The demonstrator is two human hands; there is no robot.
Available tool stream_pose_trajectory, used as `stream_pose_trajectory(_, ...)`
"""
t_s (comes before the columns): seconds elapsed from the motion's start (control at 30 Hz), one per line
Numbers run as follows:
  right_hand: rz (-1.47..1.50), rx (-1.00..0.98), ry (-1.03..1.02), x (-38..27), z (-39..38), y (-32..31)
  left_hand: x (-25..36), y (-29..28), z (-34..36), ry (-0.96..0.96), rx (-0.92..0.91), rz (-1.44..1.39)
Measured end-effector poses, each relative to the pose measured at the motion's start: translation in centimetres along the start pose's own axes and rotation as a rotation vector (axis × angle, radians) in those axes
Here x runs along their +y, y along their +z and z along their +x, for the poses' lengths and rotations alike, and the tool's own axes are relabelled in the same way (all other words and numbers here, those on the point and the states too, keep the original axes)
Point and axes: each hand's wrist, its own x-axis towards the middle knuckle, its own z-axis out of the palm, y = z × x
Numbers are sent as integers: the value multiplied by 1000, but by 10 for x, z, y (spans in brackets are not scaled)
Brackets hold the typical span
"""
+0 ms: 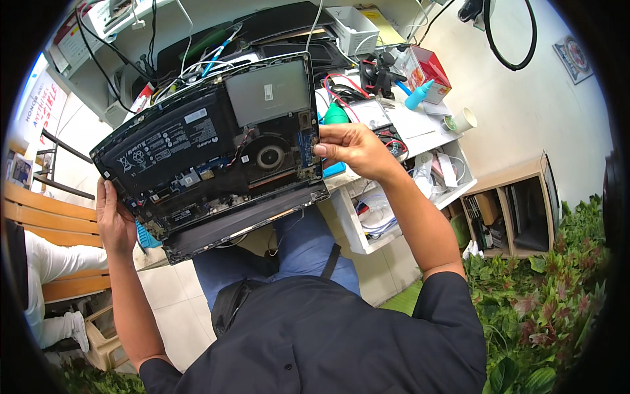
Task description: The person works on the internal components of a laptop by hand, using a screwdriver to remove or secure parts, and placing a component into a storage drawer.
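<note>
I hold an opened laptop up in front of me with its underside facing me. Its back cover is off, so the black battery, the round fan and a grey metal plate are exposed. My left hand grips the laptop's left edge near the lower corner. My right hand grips the right edge beside the fan. The laptop is tilted, its left side lower, above my lap.
Behind the laptop a white workbench is crowded with cables, a red box, a blue bottle, a paper cup and a white bin. A wooden shelf unit and green plants stand at right. Another person's leg rests on a wooden bench at left.
</note>
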Motion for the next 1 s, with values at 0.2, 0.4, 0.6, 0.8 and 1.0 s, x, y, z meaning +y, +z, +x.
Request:
stream_pose_trajectory(0.2,43,15,12,-3,-18,8,-4,-8,-5,6,-33,-28)
stream_pose_trajectory(0.4,9,12,51,-2,-19,7,0,-6,-5,-20,-82,-34)
stream_pose_trajectory(0.6,39,35,26,5,-28,9,3,0,-14,-37,-38,1)
stream_pose_trajectory(0.8,31,35,4,6,-30,9,5,-3,-20,-31,-142,-8)
stream_pose_trajectory(1.0,24,9,17,3,-32,6,2,-7,-22,-5,-114,-20)
